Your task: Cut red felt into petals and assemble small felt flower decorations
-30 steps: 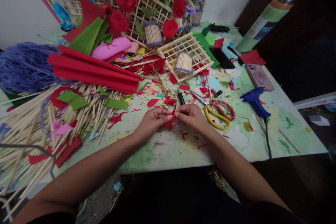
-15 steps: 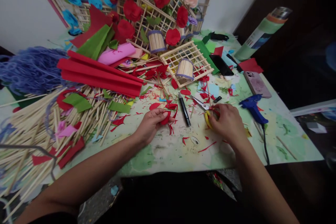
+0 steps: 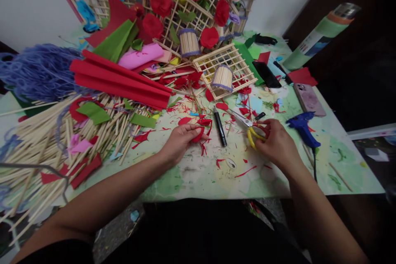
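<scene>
Compared with one second ago, the right hand (image 3: pixel 274 139) has left the red paper (image 3: pixel 198 136) and is now at the scissors (image 3: pixel 243 120), its fingers curled around the handles. The left hand (image 3: pixel 178 142) pinches the red paper between thumb and fingers, over the counter (image 3: pixel 192 183), left of the pen (image 3: pixel 220 127). Both forearms reach forward, with the hands well apart.

Over on my right, the blue glue gun (image 3: pixel 305 128) lies near the pinkish phone (image 3: pixel 309 99) on the counter (image 3: pixel 192 183), green bottle (image 3: pixel 317 41) farther back! And left, purple yarn (image 3: pixel 40 72) sits tangled beyond my pale sticks (image 3: pixel 37 148)!
</scene>
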Demonstrator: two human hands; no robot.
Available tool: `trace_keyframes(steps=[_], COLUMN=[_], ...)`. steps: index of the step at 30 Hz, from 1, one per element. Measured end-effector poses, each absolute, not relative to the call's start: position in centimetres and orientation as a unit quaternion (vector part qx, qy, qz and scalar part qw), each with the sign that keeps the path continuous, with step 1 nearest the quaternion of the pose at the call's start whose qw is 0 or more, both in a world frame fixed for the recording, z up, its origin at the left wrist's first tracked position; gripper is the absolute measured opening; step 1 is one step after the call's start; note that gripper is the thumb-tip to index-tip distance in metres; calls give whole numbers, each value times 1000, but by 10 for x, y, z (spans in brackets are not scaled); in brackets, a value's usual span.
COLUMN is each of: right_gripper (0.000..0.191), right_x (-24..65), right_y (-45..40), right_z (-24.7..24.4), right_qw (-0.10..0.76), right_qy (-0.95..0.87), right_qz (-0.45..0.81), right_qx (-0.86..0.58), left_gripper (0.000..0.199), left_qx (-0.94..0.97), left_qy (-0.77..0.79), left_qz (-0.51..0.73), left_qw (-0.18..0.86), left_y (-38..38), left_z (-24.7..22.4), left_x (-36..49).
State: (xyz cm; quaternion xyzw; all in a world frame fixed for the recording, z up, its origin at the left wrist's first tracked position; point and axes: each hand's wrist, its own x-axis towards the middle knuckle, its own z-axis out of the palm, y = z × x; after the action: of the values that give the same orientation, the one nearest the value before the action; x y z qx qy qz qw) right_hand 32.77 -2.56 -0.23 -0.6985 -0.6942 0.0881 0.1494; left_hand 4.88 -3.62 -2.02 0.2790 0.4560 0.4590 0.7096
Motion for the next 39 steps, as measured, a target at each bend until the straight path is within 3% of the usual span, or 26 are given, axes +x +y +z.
trace_keyframes(steps=[4,11,18,25,29,33,36,39], right_gripper=[65,51,58,69,59,47,51,60], right_x=[336,323,288,284,283,262,232,202], right_y=[-32,-49,-50,-47,-49,-52,-50,-44], right_z=[11,25,30,31,25,13,4,-3], right_qw=[189,208,76,53,102,241,357,411], right_qy=[-686,-723,-813,-836,-791,-685,-555,-455], right_qz=[64,149,172,188,226,375,522,599], right_qx=[-699,-641,-551,-513,-559,-576,-540,-515], left_gripper=[21,21,22,23,20,9,7,11], left_qx=[316,374,368,356,272,210,195,183], left_qy=[476,489,488,460,429,409,384,369], left_qz=[440,410,404,416,457,491,522,546], left_qw=[693,673,681,699,731,740,736,729], left_y=[-38,-41,-41,-40,-38,-36,-36,-36], left_z=[-20,-21,-18,-17,-17,-14,-13,-13], left_x=[50,50,50,48,48,49,51,51])
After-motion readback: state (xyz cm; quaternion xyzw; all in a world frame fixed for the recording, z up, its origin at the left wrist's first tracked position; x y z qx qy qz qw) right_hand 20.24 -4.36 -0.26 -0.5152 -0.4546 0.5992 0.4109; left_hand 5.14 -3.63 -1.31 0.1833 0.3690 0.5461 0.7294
